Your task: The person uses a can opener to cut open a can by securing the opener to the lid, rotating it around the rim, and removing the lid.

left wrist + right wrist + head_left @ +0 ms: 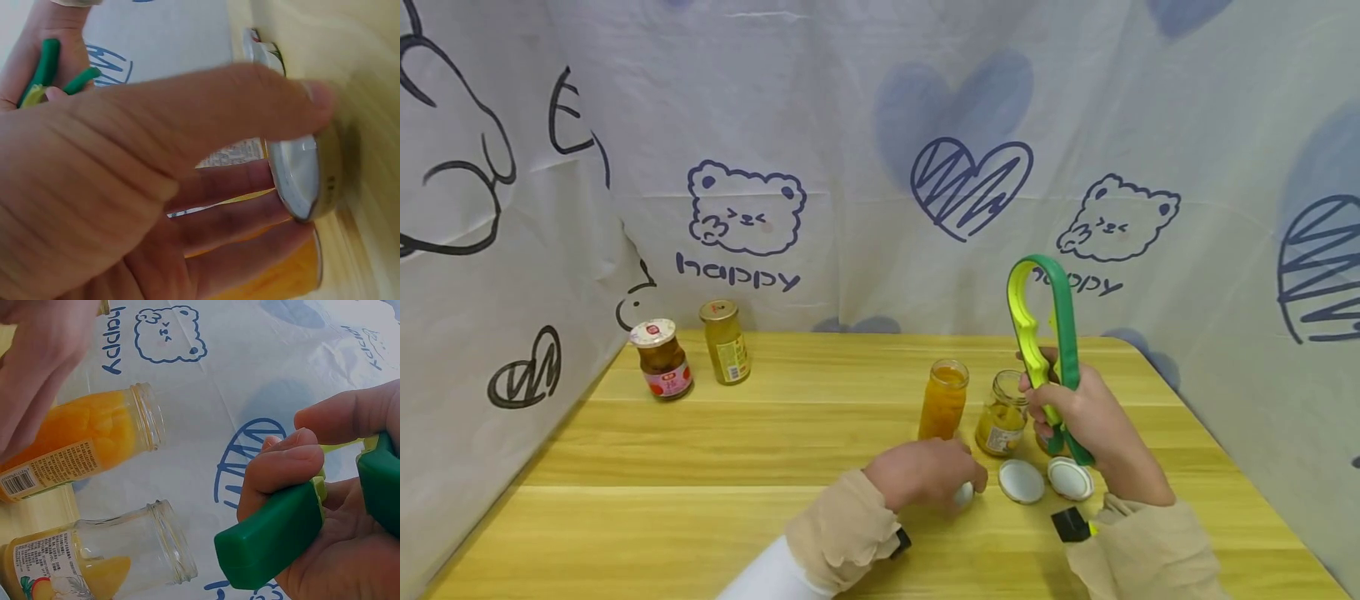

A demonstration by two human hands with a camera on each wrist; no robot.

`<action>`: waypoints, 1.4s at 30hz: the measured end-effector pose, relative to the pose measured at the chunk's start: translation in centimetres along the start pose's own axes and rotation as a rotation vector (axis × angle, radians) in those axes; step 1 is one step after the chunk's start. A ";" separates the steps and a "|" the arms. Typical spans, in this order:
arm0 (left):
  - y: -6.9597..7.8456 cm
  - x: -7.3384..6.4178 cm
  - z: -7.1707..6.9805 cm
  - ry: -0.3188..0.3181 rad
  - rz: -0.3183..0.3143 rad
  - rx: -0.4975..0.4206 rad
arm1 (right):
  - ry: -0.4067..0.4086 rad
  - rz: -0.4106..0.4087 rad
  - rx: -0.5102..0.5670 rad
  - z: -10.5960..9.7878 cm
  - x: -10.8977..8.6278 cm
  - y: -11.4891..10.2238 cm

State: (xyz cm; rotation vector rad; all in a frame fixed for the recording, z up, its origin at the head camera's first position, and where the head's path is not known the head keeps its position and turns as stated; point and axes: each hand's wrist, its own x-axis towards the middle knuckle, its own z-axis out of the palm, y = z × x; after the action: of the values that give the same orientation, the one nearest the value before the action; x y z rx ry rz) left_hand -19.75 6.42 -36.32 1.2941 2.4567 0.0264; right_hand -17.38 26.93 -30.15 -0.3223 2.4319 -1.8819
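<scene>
Firstly, left hand point(925, 475): pinched a metal jar lid point(297, 178) near an open jar of orange fruit point(943, 404), seemingly against the tabletop point(820, 417) from where I stood. Secondly, right hand point(1097, 417): gripped a green jar opener point(1063, 317), raised near an open jar of yellow fruit point(1000, 427).

A wide lane of bare tabletop point(820, 408) is running between the gold-lidded jar point(727, 346) and the orange-fruit jar point(946, 404), which is blocking the left hand point(928, 475) ahead; rightward, two lids point(1021, 482) and the yellow-fruit jar point(1000, 427) are crowding passage, a green jar opener point(1064, 317) barring the air beside.
</scene>
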 end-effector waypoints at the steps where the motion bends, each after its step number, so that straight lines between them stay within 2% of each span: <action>1: -0.1 0.0 0.1 -0.001 0.000 0.010 | -0.002 -0.001 0.000 0.0 0.0 0.0; 7: -0.6 0.1 0.6 0.002 0.013 0.063 | -0.008 -0.001 -0.018 0.1 0.1 0.1; 25: -1.3 0.2 0.9 0.021 -0.056 -0.019 | -0.013 0.016 -0.042 0.2 0.1 0.2; 30: -1.4 0.3 0.9 0.022 -0.038 -0.020 | -0.010 0.026 -0.048 0.2 0.1 0.2; 36: -1.4 0.5 0.7 0.034 0.016 0.009 | -0.011 0.024 -0.055 0.1 0.2 0.2; 42: -1.4 0.2 -0.4 0.078 0.089 0.004 | -0.015 0.037 -0.052 0.1 0.3 0.3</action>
State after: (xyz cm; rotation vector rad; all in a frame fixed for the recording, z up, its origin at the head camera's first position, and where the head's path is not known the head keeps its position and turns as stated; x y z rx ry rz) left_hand -21.10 5.87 -36.29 1.4288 2.4635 0.0962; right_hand -17.68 26.91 -30.46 -0.2898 2.4634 -1.7974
